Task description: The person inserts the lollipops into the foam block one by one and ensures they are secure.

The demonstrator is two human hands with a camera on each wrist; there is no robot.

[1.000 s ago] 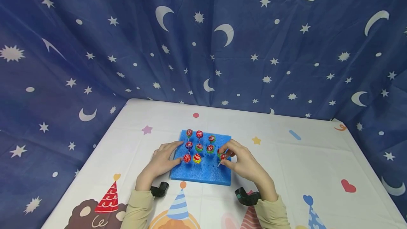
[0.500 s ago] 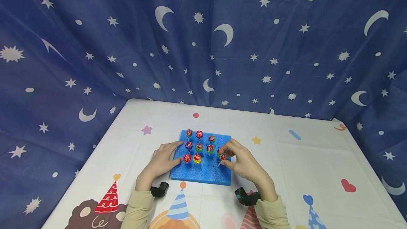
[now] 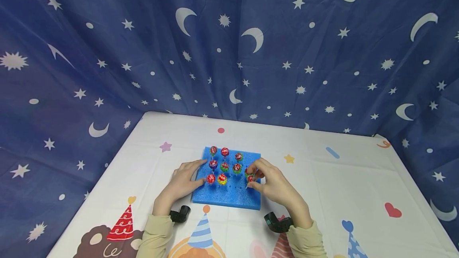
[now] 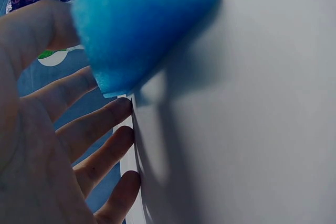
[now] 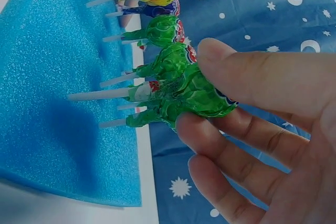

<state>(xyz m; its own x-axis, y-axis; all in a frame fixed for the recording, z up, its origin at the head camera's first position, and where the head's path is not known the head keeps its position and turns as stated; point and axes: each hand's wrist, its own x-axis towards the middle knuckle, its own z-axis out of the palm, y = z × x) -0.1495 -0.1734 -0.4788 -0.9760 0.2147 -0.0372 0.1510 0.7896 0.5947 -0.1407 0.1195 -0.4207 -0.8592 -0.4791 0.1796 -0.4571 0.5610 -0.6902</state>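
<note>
A blue foam block lies on the table with several wrapped lollipops standing in it, among them a yellow one and a purple one. My right hand is over the block's right side, pinching a green-wrapped lollipop by its head between thumb and fingers. Its white stick points down at the foam; whether the tip has entered cannot be told. At the block's left edge, my left hand rests with fingers spread, as the left wrist view shows too. Another lollipop is partly hidden behind the right hand's fingers.
The table has a white printed cloth. Behind it hangs a dark blue curtain with moons and stars. A black wrist camera sits on the right wrist, another on the left.
The held lollipop has shifted slightly down and left, and less of its stick shows in the head view. My left hand and the foam block stay put.
</note>
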